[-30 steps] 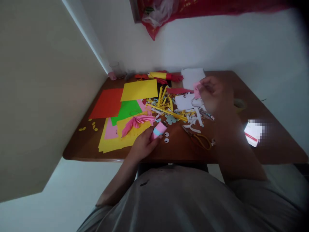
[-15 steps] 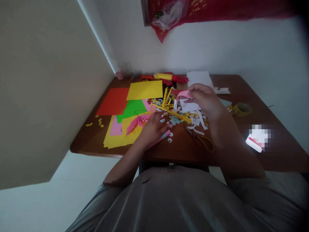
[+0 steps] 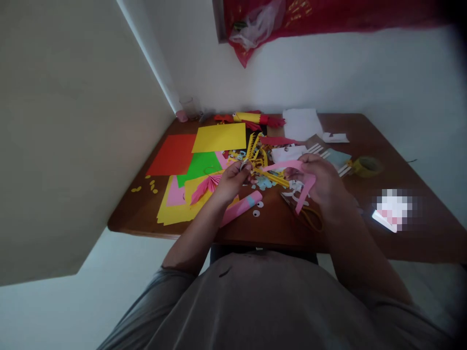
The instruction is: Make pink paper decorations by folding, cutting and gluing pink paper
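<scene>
My right hand (image 3: pixel 321 179) pinches a pink paper strip (image 3: pixel 305 192) that bends over the fingers, one end reaching left and the other hanging down. Closed fingers on my left hand (image 3: pixel 233 181) hold something small and whitish, too blurred to name, over the paper scraps (image 3: pixel 263 183). Below that hand lies a pink paper roll (image 3: pixel 241 209) with a light blue band, and two googly eyes (image 3: pixel 256 213) sit beside it. A pleated pink paper fan (image 3: pixel 207 187) is left of my left hand. Scissors (image 3: pixel 309 218) with yellow handles lie below my right hand, partly covered by the strip.
Coloured sheets, among them a yellow sheet (image 3: pixel 219 137) and a red sheet (image 3: pixel 171 154), cover the left side of the table (image 3: pixel 350 228). A yellow and red paper fish (image 3: pixel 248 117) lies at the back. Tape (image 3: pixel 366 166) and a lit phone (image 3: pixel 385 221) are at right.
My right hand has come down and nearer with the pink strip, which now hangs unfolded. My left hand has lifted off the pink roll, moved slightly up, and closed its fingers.
</scene>
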{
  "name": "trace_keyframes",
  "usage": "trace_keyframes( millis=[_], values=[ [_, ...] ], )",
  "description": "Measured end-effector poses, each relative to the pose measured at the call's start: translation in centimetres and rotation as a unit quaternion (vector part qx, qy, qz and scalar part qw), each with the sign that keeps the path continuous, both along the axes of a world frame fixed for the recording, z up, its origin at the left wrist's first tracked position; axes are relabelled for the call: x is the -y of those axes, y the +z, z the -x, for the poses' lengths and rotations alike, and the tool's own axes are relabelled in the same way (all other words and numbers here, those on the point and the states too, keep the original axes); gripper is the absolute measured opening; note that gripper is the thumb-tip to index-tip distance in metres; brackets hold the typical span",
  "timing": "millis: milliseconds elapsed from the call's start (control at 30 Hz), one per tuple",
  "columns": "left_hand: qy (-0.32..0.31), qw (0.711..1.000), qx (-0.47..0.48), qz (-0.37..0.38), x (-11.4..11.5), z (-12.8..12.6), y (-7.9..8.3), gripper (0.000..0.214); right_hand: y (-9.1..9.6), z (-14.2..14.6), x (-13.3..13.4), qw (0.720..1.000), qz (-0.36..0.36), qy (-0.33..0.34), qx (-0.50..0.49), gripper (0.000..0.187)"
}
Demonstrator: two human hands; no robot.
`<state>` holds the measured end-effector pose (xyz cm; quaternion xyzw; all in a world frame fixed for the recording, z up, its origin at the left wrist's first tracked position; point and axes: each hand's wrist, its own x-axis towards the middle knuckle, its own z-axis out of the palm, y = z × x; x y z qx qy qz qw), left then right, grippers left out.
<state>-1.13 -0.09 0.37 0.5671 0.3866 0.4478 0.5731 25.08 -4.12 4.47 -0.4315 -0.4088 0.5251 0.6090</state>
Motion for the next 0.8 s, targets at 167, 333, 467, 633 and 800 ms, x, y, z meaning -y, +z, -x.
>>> trace_keyframes(
  millis=[167,333,467,633,800],
  values=[
    [0.031,0.978,-0.176,-0.105,-3.4,0.6,0.1,0.038,-0.3,-0.2,0.3,0.990,-0.048,-0.101,0.082,0.013],
    [-0.028,0.896,-0.392,-0.206,-2.5,0.0,0.6,0.069,-0.1,-0.9,0.2,0.973,-0.022,0.020,0.231,0.021],
    [-0.100,0.763,-0.610,-0.186,1.9,-0.8,0.5,0.070,-0.6,-1.3,0.6,0.950,0.000,0.103,0.294,0.013],
    [-0.103,0.780,-0.593,-0.172,3.9,-0.4,-0.8,0.039,-2.1,-0.9,0.4,0.934,0.011,0.153,0.321,0.014],
    [-0.102,0.884,-0.425,-0.168,4.3,2.0,-0.6,0.047,-2.0,-0.5,0.0,0.950,0.022,0.197,0.243,0.038]
  ],
)
